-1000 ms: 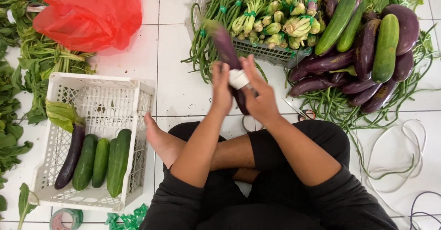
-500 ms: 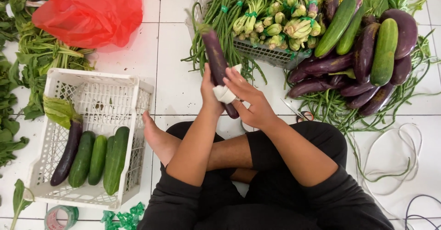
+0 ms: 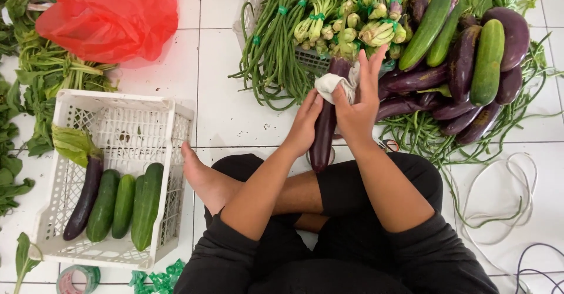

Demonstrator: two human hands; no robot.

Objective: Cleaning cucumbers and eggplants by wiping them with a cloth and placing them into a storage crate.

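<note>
Person sits cross-legged on white tile floor [image 3: 223, 112], both hands up in front of the knees. Left hand [image 3: 304, 123] closed around the middle of a long purple eggplant [image 3: 324, 138], gripping it upright, lower end hanging just below the hand. Right hand [image 3: 359, 103] fingers spread fairly wide, palm pressing a white cloth [image 3: 332, 84] against the eggplant's upper part, thumb on the cloth. Hands nearly touching, eggplant between them.

Just beyond the right hand: heap of eggplants [image 3: 464, 65] and cucumbers [image 3: 487, 62], long beans [image 3: 276, 47] and pale green flower buds [image 3: 352, 27] piled over a basket [image 3: 314, 62]. Well to the left of the left hand: white plastic crate [image 3: 123, 118] holding one eggplant, three cucumbers [image 3: 126, 203] and a leaf. Far beyond it a red plastic bag [image 3: 108, 15] on leafy greens [image 3: 53, 76]. Bare foot [image 3: 202, 179] beside the crate. Tape roll [image 3: 76, 279] near the crate's close edge.
</note>
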